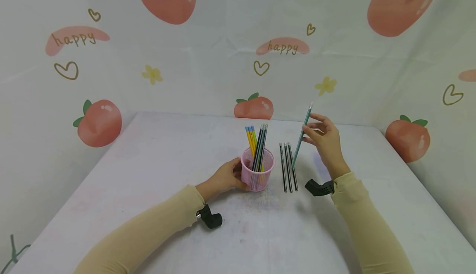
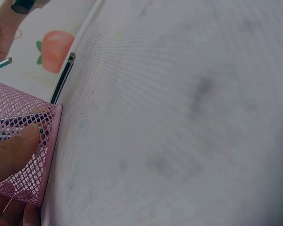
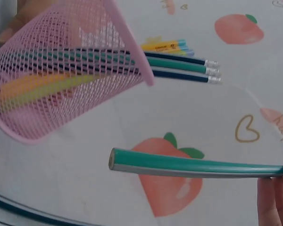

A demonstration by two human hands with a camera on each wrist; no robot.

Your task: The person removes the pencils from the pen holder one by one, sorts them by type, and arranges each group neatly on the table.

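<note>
A pink mesh cup (image 1: 257, 175) stands mid-table with several yellow and dark green pencils (image 1: 257, 145) upright in it. My left hand (image 1: 227, 178) grips the cup's left side; in the left wrist view my thumb (image 2: 14, 153) presses on the cup (image 2: 26, 141). My right hand (image 1: 324, 138) pinches a green pencil (image 1: 301, 138) and holds it tilted in the air to the right of the cup. The right wrist view shows that pencil (image 3: 193, 165) beside the cup (image 3: 66, 70). Three dark pencils (image 1: 288, 166) lie side by side on the table (image 1: 148, 175) between the cup and my right hand.
The white table is closed in by a backdrop (image 1: 238, 46) printed with peaches, hearts and "happy" at the back and both sides. A black wrist camera mount (image 1: 210, 217) sits on my left wrist, another (image 1: 319, 187) on my right.
</note>
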